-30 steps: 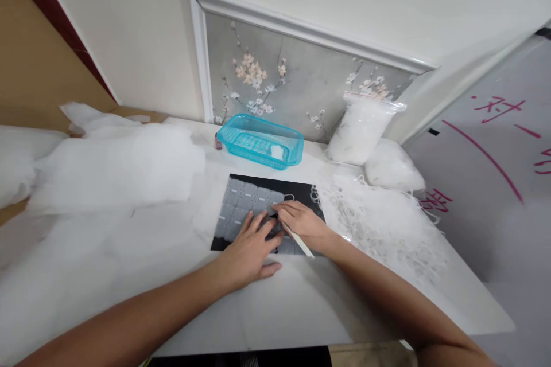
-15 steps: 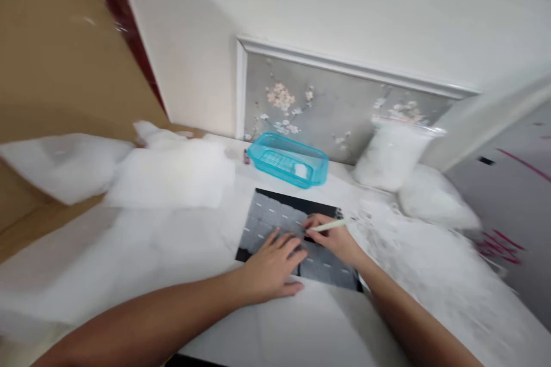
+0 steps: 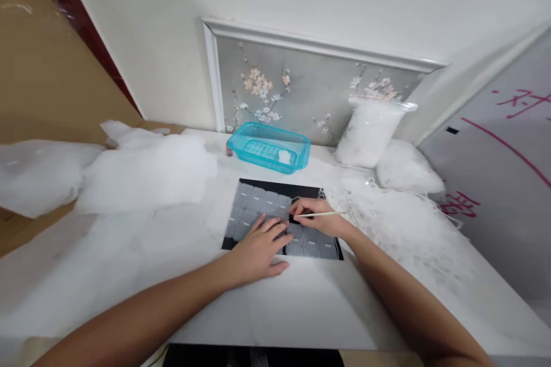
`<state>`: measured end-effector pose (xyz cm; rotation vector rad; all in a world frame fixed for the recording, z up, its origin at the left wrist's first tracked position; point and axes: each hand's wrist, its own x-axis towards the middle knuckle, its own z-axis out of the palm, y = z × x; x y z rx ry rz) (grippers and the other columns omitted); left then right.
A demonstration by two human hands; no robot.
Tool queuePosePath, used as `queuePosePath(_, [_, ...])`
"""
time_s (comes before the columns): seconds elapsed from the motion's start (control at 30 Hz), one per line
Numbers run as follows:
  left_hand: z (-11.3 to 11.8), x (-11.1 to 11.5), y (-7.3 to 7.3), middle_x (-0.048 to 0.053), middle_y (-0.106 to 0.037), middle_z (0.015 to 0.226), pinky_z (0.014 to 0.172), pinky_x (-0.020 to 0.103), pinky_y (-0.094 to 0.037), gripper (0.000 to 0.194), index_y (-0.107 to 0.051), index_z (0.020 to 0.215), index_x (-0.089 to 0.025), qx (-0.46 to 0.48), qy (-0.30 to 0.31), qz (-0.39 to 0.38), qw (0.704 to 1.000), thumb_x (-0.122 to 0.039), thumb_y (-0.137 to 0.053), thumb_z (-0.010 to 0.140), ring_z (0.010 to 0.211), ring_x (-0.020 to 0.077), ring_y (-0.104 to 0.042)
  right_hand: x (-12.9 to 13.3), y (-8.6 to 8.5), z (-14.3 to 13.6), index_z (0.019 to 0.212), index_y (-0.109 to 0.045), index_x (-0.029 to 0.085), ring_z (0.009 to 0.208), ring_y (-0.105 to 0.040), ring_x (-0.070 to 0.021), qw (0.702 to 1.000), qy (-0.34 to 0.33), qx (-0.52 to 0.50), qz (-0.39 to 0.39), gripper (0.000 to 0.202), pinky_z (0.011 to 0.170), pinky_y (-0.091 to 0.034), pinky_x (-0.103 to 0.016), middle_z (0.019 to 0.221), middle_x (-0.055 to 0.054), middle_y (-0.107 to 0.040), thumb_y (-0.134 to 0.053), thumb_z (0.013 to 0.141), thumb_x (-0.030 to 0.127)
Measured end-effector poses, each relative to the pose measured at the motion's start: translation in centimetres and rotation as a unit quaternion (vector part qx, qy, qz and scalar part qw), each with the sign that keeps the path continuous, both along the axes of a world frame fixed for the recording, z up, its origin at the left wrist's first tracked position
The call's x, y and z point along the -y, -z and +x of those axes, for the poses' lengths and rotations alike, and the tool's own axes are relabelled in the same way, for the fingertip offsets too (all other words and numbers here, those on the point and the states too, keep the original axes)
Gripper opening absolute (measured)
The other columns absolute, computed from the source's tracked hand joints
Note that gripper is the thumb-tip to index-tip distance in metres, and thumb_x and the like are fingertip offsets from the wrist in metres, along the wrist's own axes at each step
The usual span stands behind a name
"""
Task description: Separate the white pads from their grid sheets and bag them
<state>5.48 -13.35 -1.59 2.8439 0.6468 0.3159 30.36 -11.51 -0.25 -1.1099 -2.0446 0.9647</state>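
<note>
A flat black sheet [image 3: 297,188] lies on the white table, with rows of thin greyish see-through pieces [image 3: 262,199] on it, each with a short white mark. My left hand [image 3: 258,249] rests on the lower left of the sheet with fingers stretched out and spread. Over the sheet's upper right part, my right hand [image 3: 322,219] pinches a thin pale stick [image 3: 331,214], which points left and lies nearly level. The stick's working tip is too small to make out. Beside the right hand, small white loops spread over the table.
Behind the sheet stands a blue plastic basket [image 3: 269,161] with a white item inside. Full clear bags [image 3: 365,135] of white material lean at the back right. White loops [image 3: 400,229] cover the right side. White foam-like sheets [image 3: 150,175] lie left, near cardboard [image 3: 51,69].
The view has shifted, so everything sits further left in the picture. The stick in my right hand is now closer to level. My left hand stays spread on the sheet.
</note>
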Motion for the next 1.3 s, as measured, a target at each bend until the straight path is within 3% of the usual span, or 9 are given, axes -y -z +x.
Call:
queuePosePath(0.5, [0.2, -0.1, 0.2, 0.008, -0.046, 0.142, 0.112, 0.062, -0.017, 0.053, -0.050, 0.136, -0.020, -0.009, 0.007, 0.004, 1.000, -0.045, -0.056, 0.089, 0.137, 0.0375, -0.026, -0.1, -0.6, 0.1, 0.088, -0.059, 0.017, 0.099, -0.059, -0.0170, 0.983, -0.081, 0.107, 0.122, 0.012, 0.086, -0.046, -0.031, 0.110, -0.008, -0.065, -0.054, 0.094, 0.026])
queuePosePath(0.63, [0.2, -0.1, 0.4, 0.005, -0.043, 0.145, 0.113, 0.060, -0.018, 0.057, -0.050, 0.137, -0.022, 0.001, -0.004, -0.003, 1.000, -0.045, -0.060, 0.086, 0.141, 0.0411, -0.016, 0.4, -0.5, -0.4, 0.100, -0.057, 0.016, 0.106, -0.057, -0.0203, 0.922, -0.133, 0.250, 0.263, 0.015, 0.090, -0.045, -0.036, 0.120, -0.010, -0.062, -0.044, 0.098, 0.023])
queuePosePath(0.77, [0.2, -0.2, 0.7, 0.006, -0.045, 0.142, 0.114, 0.059, -0.019, 0.059, -0.049, 0.137, -0.023, 0.006, -0.006, -0.011, 1.000, -0.044, -0.063, 0.084, 0.141, 0.0406, -0.017, 0.8, -0.5, -0.8, 0.092, -0.057, 0.015, 0.110, -0.054, -0.0224, 0.846, -0.142, 0.356, 0.371, 0.018, 0.093, -0.042, -0.039, 0.120, -0.011, -0.062, -0.040, 0.098, 0.017])
queuePosePath(0.83, [0.2, -0.3, 1.0, 0.006, -0.045, 0.143, 0.114, 0.059, -0.018, 0.058, -0.050, 0.137, -0.023, 0.009, -0.005, -0.012, 1.000, -0.046, -0.061, 0.085, 0.141, 0.0409, -0.017, 0.2, -0.6, -0.8, 0.090, -0.056, 0.015, 0.107, -0.056, -0.0208, 0.845, -0.142, 0.342, 0.386, 0.019, 0.092, -0.043, -0.037, 0.117, -0.011, -0.064, -0.039, 0.099, 0.016])
queuePosePath(0.9, [0.2, -0.4, 1.1, 0.005, -0.043, 0.145, 0.114, 0.060, -0.016, 0.057, -0.051, 0.136, -0.023, 0.012, -0.004, -0.015, 1.000, -0.047, -0.060, 0.085, 0.141, 0.0419, -0.016, -0.8, -0.7, -0.8, 0.096, -0.055, 0.015, 0.104, -0.058, -0.0197, 0.868, -0.136, 0.304, 0.368, 0.018, 0.090, -0.044, -0.036, 0.113, -0.011, -0.065, -0.038, 0.099, 0.017])
queuePosePath(1.0, [0.1, -0.4, 0.8, 0.004, -0.042, 0.147, 0.113, 0.062, -0.017, 0.056, -0.052, 0.137, -0.024, 0.009, -0.003, -0.022, 1.000, -0.045, -0.059, 0.086, 0.142, 0.0429, -0.008, -2.7, -1.6, -1.0, 0.104, -0.054, 0.016, 0.100, -0.060, -0.0188, 0.923, -0.086, 0.226, 0.299, 0.020, 0.088, -0.047, -0.035, 0.109, -0.011, -0.065, -0.036, 0.100, 0.022])
queuePosePath(1.1, [0.0, -0.3, 0.3, 0.005, -0.041, 0.148, 0.112, 0.063, -0.019, 0.057, -0.050, 0.138, -0.022, 0.005, 0.000, -0.026, 1.000, -0.040, -0.061, 0.085, 0.143, 0.0431, -0.003, -4.9, -3.4, -1.2, 0.094, -0.053, 0.019, 0.099, -0.062, -0.0179, 0.963, 0.031, 0.123, 0.236, 0.016, 0.086, -0.048, -0.033, 0.112, -0.009, -0.065, -0.039, 0.098, 0.028])
queuePosePath(1.17, [-0.2, -0.2, 0.0, 0.005, -0.040, 0.148, 0.112, 0.063, -0.019, 0.057, -0.049, 0.138, -0.022, 0.004, 0.000, -0.029, 1.000, -0.038, -0.061, 0.084, 0.143, 0.0430, -0.004, -6.6, -5.1, -0.9, 0.085, -0.050, 0.020, 0.096, -0.064, -0.0181, 0.965, 0.132, 0.054, 0.218, 0.016, 0.082, -0.049, -0.031, 0.109, -0.007, -0.067, -0.045, 0.095, 0.031])
queuePosePath(1.3, [0.2, 0.0, 0.2, 0.006, -0.041, 0.146, 0.111, 0.064, -0.020, 0.052, -0.053, 0.133, -0.021, 0.017, -0.009, -0.030, 0.999, -0.034, -0.062, 0.084, 0.142, 0.0439, -0.008, -10.7, -8.3, 0.6, 0.075, -0.043, 0.021, 0.086, -0.064, -0.0193, 0.926, 0.280, -0.012, 0.253, 0.018, 0.075, -0.048, -0.031, 0.099, -0.007, -0.070, -0.050, 0.089, 0.031])
